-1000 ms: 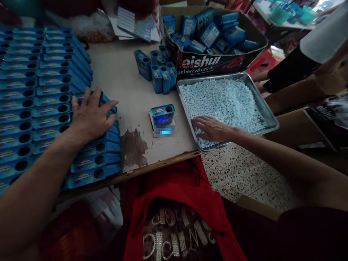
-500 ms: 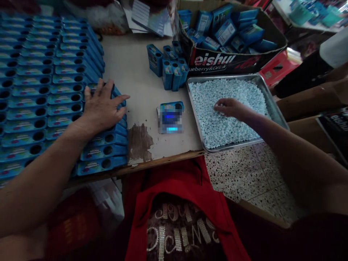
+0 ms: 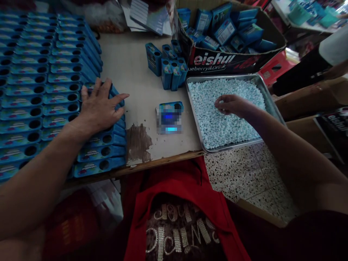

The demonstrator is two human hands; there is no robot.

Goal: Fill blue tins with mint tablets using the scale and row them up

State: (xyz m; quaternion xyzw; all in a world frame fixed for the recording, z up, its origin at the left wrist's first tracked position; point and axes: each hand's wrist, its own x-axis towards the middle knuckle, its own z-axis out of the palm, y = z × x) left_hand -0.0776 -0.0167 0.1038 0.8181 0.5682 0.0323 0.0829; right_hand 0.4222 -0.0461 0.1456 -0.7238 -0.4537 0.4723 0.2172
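Observation:
My left hand [image 3: 99, 107] lies with fingers spread on the right column of upright blue containers [image 3: 104, 150], which have dark round holes in their tops. Over a metal tray [image 3: 231, 147] full of small pale blue-white pellets [image 3: 231, 125], my right hand [image 3: 231, 104] is held with its fingers curled together at the pellets' surface. What sits between those fingertips, if anything, is hidden. A lone blue container with a partly pixelated face [image 3: 170, 117] is on the table between my hands.
Behind the tray stands a cardboard box [image 3: 212, 61] heaped with blue packs. A small cluster of blue containers [image 3: 171, 72] stands beside it. The wooden table edge [image 3: 165, 157] runs in front of me. At the right are another person's arm [image 3: 335, 69] and brown cartons [image 3: 312, 94].
The whole view has shifted slightly. My right hand has moved a little, its fingers still curled at the pellets; my left hand keeps its place on the containers.

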